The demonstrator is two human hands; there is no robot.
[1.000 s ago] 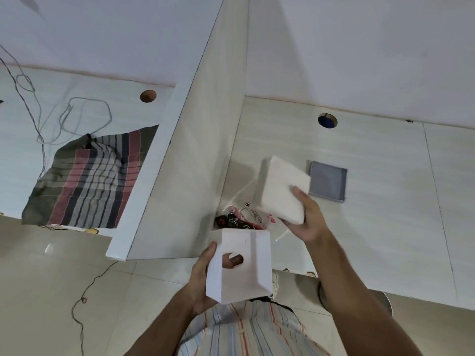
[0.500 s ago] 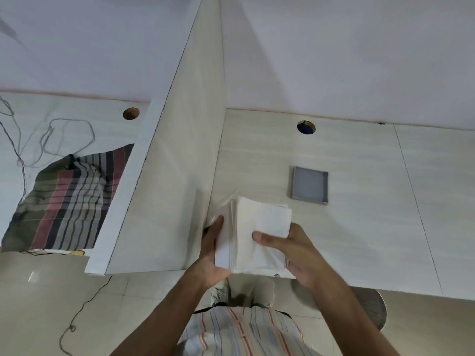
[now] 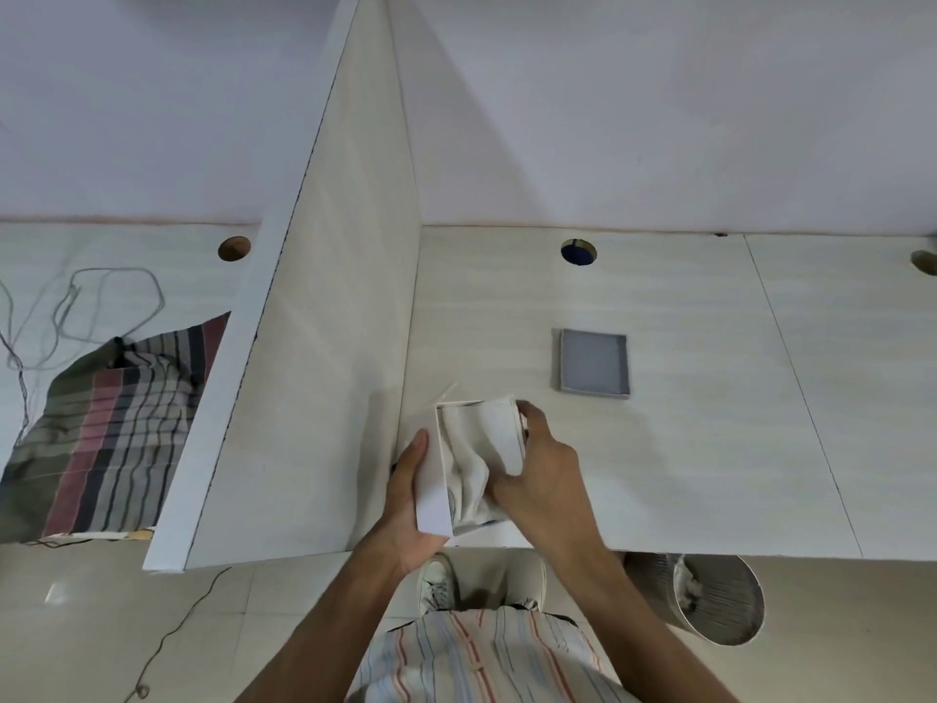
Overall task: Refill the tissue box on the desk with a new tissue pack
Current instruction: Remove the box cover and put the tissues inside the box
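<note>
A white cube tissue box (image 3: 433,487) is held over the desk's front edge, its open side facing up toward me. My left hand (image 3: 408,504) grips the box's left wall from below and behind. A stack of white tissues (image 3: 474,459) sits crumpled inside the box. My right hand (image 3: 540,479) lies over the box's right wall, fingers pressed onto the tissues. A grey square lid (image 3: 593,363) lies flat on the desk behind and to the right of the box.
A white divider panel (image 3: 324,347) stands just left of the box. Beyond it lie a striped cloth (image 3: 116,428) and loose cables (image 3: 76,312). A cable hole (image 3: 578,252) is at the desk's back. A grey bin (image 3: 717,598) stands under the desk's edge at right.
One second ago the hands were apart, left on the box, right on the tissue stack. They came together, and the tissues now sit inside the box, crumpled under my right hand.
</note>
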